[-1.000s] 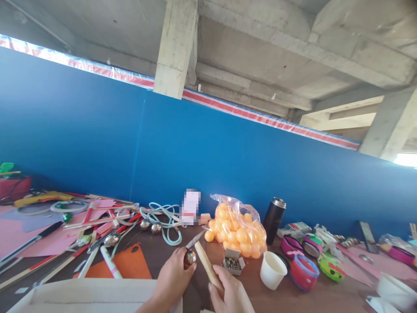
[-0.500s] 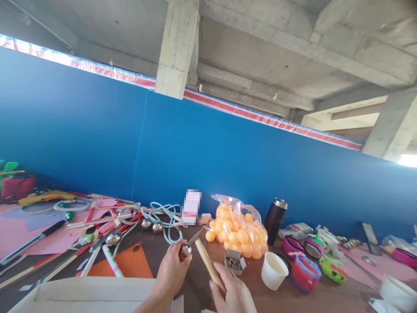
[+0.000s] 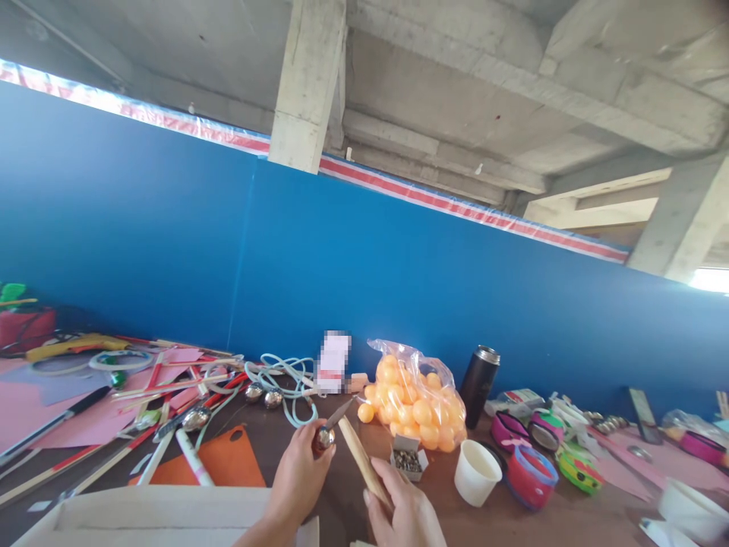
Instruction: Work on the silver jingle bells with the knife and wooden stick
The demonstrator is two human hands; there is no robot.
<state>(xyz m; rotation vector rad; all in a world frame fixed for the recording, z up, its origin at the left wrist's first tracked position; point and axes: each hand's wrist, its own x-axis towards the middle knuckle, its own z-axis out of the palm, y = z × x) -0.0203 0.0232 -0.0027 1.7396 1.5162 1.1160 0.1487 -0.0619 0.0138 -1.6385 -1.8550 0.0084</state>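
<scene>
My left hand point(image 3: 297, 472) is closed around a shiny metal bell point(image 3: 326, 437), held between thumb and fingers. A dark, pointed knife blade point(image 3: 342, 411) sticks out beyond the same fingers, up and to the right; its handle is mostly hidden. In my right hand point(image 3: 407, 503) is a pale wooden stick point(image 3: 358, 458), gripped near its lower end and slanting up to the left. The stick's upper end lies close to the blade and bell; whether they touch I cannot tell. A small open box of metal bits point(image 3: 408, 460) stands just beyond my right hand.
Behind my hands lies a clear bag of orange balls point(image 3: 421, 410) beside a black bottle point(image 3: 481, 386). White cup point(image 3: 477, 472) and coloured wristbands point(image 3: 532, 476) stand right. Left are sticks, pens, orange sheet point(image 3: 228, 460) and pale-blue tubing point(image 3: 285, 380); a blue partition point(image 3: 399, 266) rises behind.
The view shifts very slightly. Both hands keep their hold on the bell, knife and stick, with almost no visible movement.
</scene>
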